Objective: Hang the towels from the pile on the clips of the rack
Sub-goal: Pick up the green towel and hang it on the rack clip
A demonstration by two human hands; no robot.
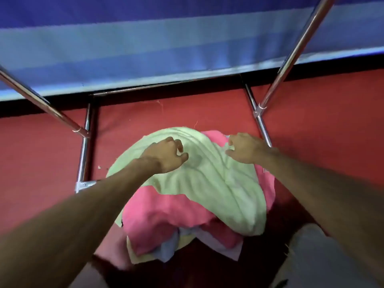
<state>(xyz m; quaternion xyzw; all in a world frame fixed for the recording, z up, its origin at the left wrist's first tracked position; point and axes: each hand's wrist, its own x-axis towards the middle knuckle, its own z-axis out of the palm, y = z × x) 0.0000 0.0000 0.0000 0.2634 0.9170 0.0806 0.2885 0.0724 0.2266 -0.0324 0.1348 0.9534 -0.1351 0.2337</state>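
The red floor (311, 121) is carrying everything here, with the chrome rack (84, 154) standing round the pile (166, 249) on three sides; its clips are not showing. The pile is sitting between the rack's lower tubes. The green towel (218, 183) is lying draped over the top of it, covering most of a pink towel (158, 221).

The left hand (166, 155) is hovering at the green towel's far-left part and the right hand (244, 148) is reaching its far-right edge. Both sets of fingers (229, 151) are curling like claws. I cannot tell whether they are already pinching cloth or only closing toward it.

The step in hand is likely lifting this top towel. To do it well, the person should be taking only the green layer (the pink one is lying right beneath and could be snagging). Gripping two corners of one edge, well apart, would let it hang flat when raised toward the clips.
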